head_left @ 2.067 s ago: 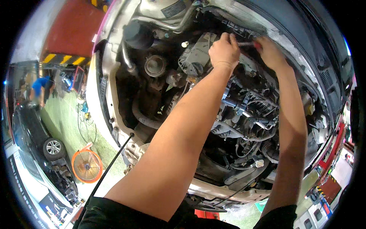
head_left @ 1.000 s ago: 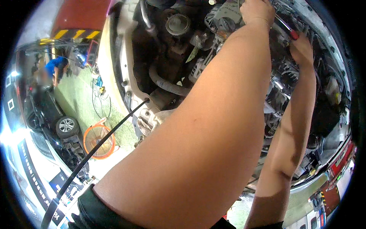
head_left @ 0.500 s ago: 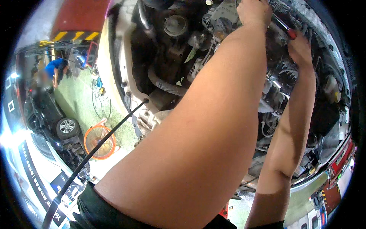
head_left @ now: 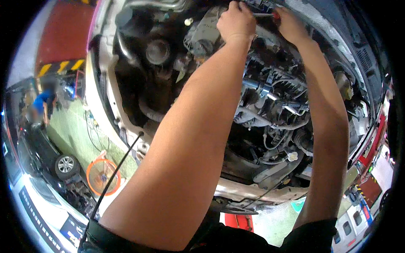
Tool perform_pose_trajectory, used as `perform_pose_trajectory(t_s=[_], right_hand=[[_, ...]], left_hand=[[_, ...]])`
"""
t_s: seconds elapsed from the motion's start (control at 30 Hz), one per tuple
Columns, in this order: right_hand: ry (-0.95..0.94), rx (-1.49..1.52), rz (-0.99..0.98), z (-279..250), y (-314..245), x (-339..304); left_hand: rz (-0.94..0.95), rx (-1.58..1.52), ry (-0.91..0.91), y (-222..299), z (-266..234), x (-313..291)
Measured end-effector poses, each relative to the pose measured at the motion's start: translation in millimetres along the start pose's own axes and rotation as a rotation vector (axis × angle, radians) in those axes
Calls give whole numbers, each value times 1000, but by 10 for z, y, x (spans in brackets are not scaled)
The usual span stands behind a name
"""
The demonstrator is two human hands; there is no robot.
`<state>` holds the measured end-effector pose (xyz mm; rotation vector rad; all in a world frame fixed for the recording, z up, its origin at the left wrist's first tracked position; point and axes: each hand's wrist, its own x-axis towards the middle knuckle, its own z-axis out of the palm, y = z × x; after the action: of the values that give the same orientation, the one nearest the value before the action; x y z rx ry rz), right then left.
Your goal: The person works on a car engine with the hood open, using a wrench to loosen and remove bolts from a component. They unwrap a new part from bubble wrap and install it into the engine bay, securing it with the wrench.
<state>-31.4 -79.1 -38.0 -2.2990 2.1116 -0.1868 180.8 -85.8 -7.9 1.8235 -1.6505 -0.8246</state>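
Both my arms stretch over an engine bay to its far side. My right hand is closed round the red handle of a screwdriver. Its thin metal shaft lies almost level and points left toward my left hand. The fingers of my left hand are curled over the far part of the engine, close to the shaft's end. Whatever those fingers grip is hidden from view. Beside the left hand is a grey engine cover with a round dark cap.
A thin black prop rod slants up at the left. Hoses, brackets and wiring crowd the bay below my hands. Beyond the left fender stand an orange round fan, a dark car and a person in blue.
The view has shifted, so more of the engine's near side shows between my arms. The screwdriver has swung from a slant to nearly level, its handle still in my right hand.
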Motion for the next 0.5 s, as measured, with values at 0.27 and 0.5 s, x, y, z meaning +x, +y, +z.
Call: perform_pose_trajectory(t_s=[0.27,0.5], right_hand=[[-2,39,317,18,150,-292],[-97,-8,353,27,197,-233]], left_hand=[[-1,362,261,269,122,-123],[-34,302,152,193,205,-36]])
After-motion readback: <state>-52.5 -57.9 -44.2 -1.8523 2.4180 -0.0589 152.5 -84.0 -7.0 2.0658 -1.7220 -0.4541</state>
